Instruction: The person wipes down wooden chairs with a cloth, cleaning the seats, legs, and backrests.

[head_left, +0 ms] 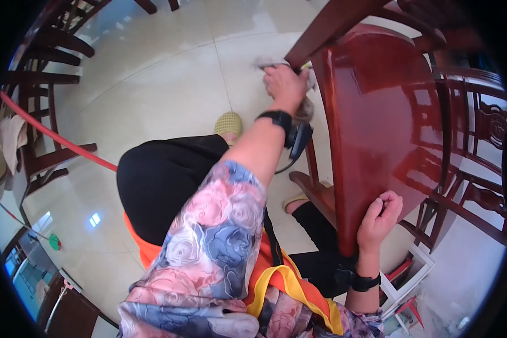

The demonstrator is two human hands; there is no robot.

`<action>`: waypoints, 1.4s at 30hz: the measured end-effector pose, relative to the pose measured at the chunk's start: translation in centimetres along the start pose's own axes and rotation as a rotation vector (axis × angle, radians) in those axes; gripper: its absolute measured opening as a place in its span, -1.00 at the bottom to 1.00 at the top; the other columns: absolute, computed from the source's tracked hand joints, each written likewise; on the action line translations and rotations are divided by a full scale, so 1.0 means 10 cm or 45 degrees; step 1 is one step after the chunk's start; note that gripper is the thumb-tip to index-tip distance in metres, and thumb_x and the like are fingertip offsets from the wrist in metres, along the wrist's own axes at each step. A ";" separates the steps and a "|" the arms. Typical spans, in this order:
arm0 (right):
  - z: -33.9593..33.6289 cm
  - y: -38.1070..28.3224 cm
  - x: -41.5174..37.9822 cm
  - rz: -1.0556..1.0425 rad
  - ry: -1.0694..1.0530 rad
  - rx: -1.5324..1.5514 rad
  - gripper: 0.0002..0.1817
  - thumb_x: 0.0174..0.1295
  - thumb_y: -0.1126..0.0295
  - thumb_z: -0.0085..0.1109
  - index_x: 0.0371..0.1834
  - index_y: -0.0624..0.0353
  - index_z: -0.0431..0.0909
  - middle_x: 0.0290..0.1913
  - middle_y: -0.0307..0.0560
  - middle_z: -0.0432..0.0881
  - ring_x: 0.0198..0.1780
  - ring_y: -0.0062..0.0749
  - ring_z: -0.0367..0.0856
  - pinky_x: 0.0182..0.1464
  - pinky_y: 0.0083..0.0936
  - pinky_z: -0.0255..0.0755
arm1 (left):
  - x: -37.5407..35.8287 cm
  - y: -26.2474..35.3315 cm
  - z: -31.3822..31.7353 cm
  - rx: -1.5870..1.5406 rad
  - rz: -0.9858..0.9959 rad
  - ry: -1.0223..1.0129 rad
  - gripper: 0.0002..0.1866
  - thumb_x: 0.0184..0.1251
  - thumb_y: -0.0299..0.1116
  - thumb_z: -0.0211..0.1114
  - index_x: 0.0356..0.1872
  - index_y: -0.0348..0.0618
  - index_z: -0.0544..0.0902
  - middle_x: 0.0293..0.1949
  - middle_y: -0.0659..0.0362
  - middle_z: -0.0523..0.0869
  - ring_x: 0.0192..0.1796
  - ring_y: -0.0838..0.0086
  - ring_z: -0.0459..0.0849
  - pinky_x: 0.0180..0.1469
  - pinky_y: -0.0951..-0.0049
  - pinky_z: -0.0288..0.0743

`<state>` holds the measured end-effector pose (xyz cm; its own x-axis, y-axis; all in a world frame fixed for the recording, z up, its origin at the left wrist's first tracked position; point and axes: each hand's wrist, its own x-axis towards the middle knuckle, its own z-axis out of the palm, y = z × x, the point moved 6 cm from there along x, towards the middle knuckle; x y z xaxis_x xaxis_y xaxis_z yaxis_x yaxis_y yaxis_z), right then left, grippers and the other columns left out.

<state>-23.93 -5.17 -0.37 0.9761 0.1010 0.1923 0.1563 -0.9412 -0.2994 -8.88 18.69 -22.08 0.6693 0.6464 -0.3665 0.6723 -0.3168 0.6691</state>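
Note:
My left hand (287,87) is closed around a grey cloth (305,110), which is partly smeared by motion. The cloth is beside a dark red wooden post (324,36) of a chair. Below that post is the chair's glossy seat (377,112), large and reflecting light. My right hand (380,217) rests at the near edge of the seat with its fingers curled in, and no object shows in it. Both wrists wear black bands. Under the left wrist hangs a dark device (299,141) with a cable.
More dark red chairs stand along the right (479,129) and at the left (48,79). A red pole (56,135) crosses the left side to my knee. A white shelf frame (411,270) is at lower right. Pale tiles (169,73) cover the floor.

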 end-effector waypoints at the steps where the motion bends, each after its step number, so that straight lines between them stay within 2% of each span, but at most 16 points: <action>1: 0.00 0.01 0.03 -0.006 0.010 0.021 -0.94 0.14 0.51 -0.09 -0.34 0.25 0.34 -0.39 -0.05 0.32 -0.31 -0.21 0.28 -0.21 -0.38 0.20 | 0.01 -0.01 0.07 -0.003 -0.008 -0.020 -0.34 0.07 0.01 0.30 0.03 -0.35 0.39 -0.02 -0.25 0.53 0.05 -0.09 0.51 0.09 0.05 0.40; 4: -0.01 -0.01 0.04 -0.019 -0.008 -0.004 -0.94 0.14 0.52 -0.09 -0.33 0.24 0.34 -0.39 -0.05 0.31 -0.32 -0.22 0.28 -0.22 -0.38 0.20 | 0.00 -0.12 0.08 -0.180 0.023 0.007 -0.31 0.07 0.02 0.30 0.04 -0.37 0.37 -0.06 -0.26 0.57 0.03 -0.09 0.53 0.08 0.08 0.40; 9: 0.02 -0.04 0.06 -0.061 0.032 -0.053 -0.92 0.11 0.52 -0.11 -0.33 0.24 0.35 -0.39 -0.05 0.34 -0.32 -0.21 0.29 -0.23 -0.35 0.21 | -0.32 -0.50 0.37 -0.431 -0.151 -0.351 -0.34 0.08 -0.03 0.28 0.05 -0.38 0.37 -0.09 -0.30 0.58 -0.02 -0.12 0.56 0.08 0.10 0.40; 14: 0.03 -0.08 0.05 -0.096 0.040 -0.119 -0.89 0.10 0.51 -0.13 -0.32 0.24 0.37 -0.38 -0.06 0.38 -0.31 -0.20 0.31 -0.21 -0.34 0.23 | -1.90 -0.91 0.68 -0.166 -0.004 -0.788 -0.21 -0.04 -0.03 0.37 0.13 -0.39 0.31 0.05 -0.25 0.44 0.12 -0.07 0.46 0.18 0.14 0.37; 18: 0.03 -0.06 0.04 -0.099 0.048 -0.097 -0.89 0.10 0.49 -0.11 -0.32 0.23 0.38 -0.38 -0.07 0.39 -0.30 -0.20 0.32 -0.21 -0.34 0.24 | -2.03 -1.07 0.61 -0.056 -0.036 -0.923 -0.15 -0.07 0.00 0.39 0.15 -0.42 0.28 0.06 -0.27 0.44 0.14 -0.05 0.46 0.21 0.19 0.34; 20: 0.03 -0.05 0.07 -0.093 0.049 -0.094 -0.89 0.10 0.49 -0.11 -0.32 0.23 0.38 -0.38 -0.07 0.39 -0.30 -0.20 0.32 -0.20 -0.34 0.24 | -1.88 -0.98 0.73 0.031 0.431 -1.226 -0.07 -0.08 0.06 0.40 0.14 -0.54 0.25 0.12 -0.32 0.40 0.17 -0.05 0.43 0.20 0.22 0.35; 23: 0.03 -0.02 0.03 -0.051 0.020 -0.092 -0.90 0.11 0.49 -0.11 -0.32 0.22 0.38 -0.38 -0.07 0.39 -0.29 -0.20 0.33 -0.19 -0.34 0.24 | -1.72 -1.22 0.53 0.354 0.663 -1.425 -0.27 -0.09 -0.10 0.40 0.10 -0.31 0.38 -0.10 -0.28 0.58 0.04 -0.03 0.55 0.11 0.27 0.43; 25: 0.05 -0.01 0.05 -0.030 0.023 -0.084 -0.90 0.11 0.50 -0.11 -0.32 0.22 0.38 -0.38 -0.07 0.39 -0.29 -0.20 0.33 -0.19 -0.34 0.24 | -1.37 -1.64 0.46 0.285 0.107 -1.135 -0.42 0.00 -0.21 0.37 0.05 -0.24 0.42 -0.18 -0.05 0.65 -0.03 0.06 0.62 0.06 0.23 0.49; 26: 0.04 -0.01 0.05 -0.032 0.018 -0.077 -0.90 0.11 0.50 -0.11 -0.32 0.23 0.38 -0.38 -0.07 0.39 -0.28 -0.20 0.33 -0.18 -0.33 0.24 | -1.36 -1.65 0.45 0.289 0.103 -1.141 -0.42 0.00 -0.21 0.37 0.05 -0.24 0.42 -0.18 -0.05 0.65 -0.03 0.06 0.62 0.06 0.23 0.49; 28: 0.03 0.00 0.03 -0.035 0.005 -0.077 -0.90 0.11 0.50 -0.11 -0.31 0.23 0.38 -0.38 -0.07 0.39 -0.28 -0.20 0.33 -0.18 -0.33 0.24 | -1.42 -1.69 0.49 -0.827 -0.639 -1.184 -0.65 0.15 -0.29 0.24 -0.06 -0.23 0.50 -0.32 0.01 0.67 -0.10 0.09 0.65 -0.02 0.13 0.52; 29: 0.04 -0.01 0.03 -0.037 0.012 -0.096 -0.90 0.12 0.50 -0.12 -0.31 0.23 0.38 -0.38 -0.06 0.39 -0.28 -0.19 0.33 -0.18 -0.34 0.24 | -1.54 -1.55 0.48 -0.916 -0.695 -1.310 -0.60 0.23 -0.21 0.18 0.04 -0.18 0.48 -0.24 0.07 0.65 -0.02 0.20 0.63 0.03 0.06 0.49; 32: 0.03 -0.03 0.03 -0.038 0.000 -0.106 -0.90 0.12 0.50 -0.13 -0.31 0.23 0.36 -0.37 -0.05 0.37 -0.28 -0.20 0.32 -0.17 -0.35 0.24 | -1.99 -1.46 0.95 -0.736 -0.657 -1.431 -0.50 0.25 -0.13 0.16 0.14 -0.20 0.44 -0.07 -0.01 0.59 0.07 0.20 0.55 0.11 0.05 0.41; 34: 0.05 -0.02 0.05 -0.043 -0.031 -0.105 -0.90 0.12 0.51 -0.14 -0.31 0.24 0.36 -0.36 -0.04 0.36 -0.27 -0.20 0.31 -0.16 -0.35 0.23 | -2.00 -1.35 1.11 0.050 0.025 -1.143 -0.52 0.25 -0.06 0.12 0.09 -0.16 0.51 -0.02 0.03 0.58 0.13 0.21 0.46 0.13 0.07 0.37; 38: 0.05 0.03 0.03 -0.018 -0.101 -0.069 -0.90 0.12 0.53 -0.17 -0.31 0.28 0.31 -0.35 -0.02 0.28 -0.28 -0.23 0.27 -0.17 -0.40 0.19 | -1.77 -1.60 1.49 0.340 0.209 -1.243 -0.48 0.28 0.02 0.01 0.07 -0.16 0.53 0.07 0.06 0.54 0.19 0.21 0.38 0.17 0.11 0.30; 40: 0.04 0.14 -0.02 0.088 -0.181 -0.018 -0.86 0.21 0.49 -0.21 -0.21 0.28 0.31 -0.27 -0.08 0.31 -0.20 -0.33 0.29 -0.02 -0.51 0.21 | -1.86 -1.84 1.75 0.338 0.193 -1.279 -0.50 0.28 -0.02 0.01 0.07 -0.19 0.52 0.08 0.02 0.53 0.17 0.18 0.41 0.16 0.09 0.32; 42: 0.06 0.10 -0.03 0.083 -0.213 -0.045 -0.86 0.21 0.50 -0.22 -0.21 0.27 0.30 -0.27 -0.10 0.29 -0.20 -0.37 0.28 -0.03 -0.53 0.20 | -2.00 -1.92 1.70 0.333 0.318 -1.311 -0.51 0.23 -0.07 0.06 0.01 -0.27 0.52 0.08 -0.13 0.51 0.14 0.01 0.45 0.10 0.06 0.39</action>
<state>-24.02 -5.96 -1.29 0.9959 0.0889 0.0148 0.0896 -0.9579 -0.2728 -29.77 0.06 -38.61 0.6581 -0.3092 -0.6865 0.4459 -0.5747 0.6862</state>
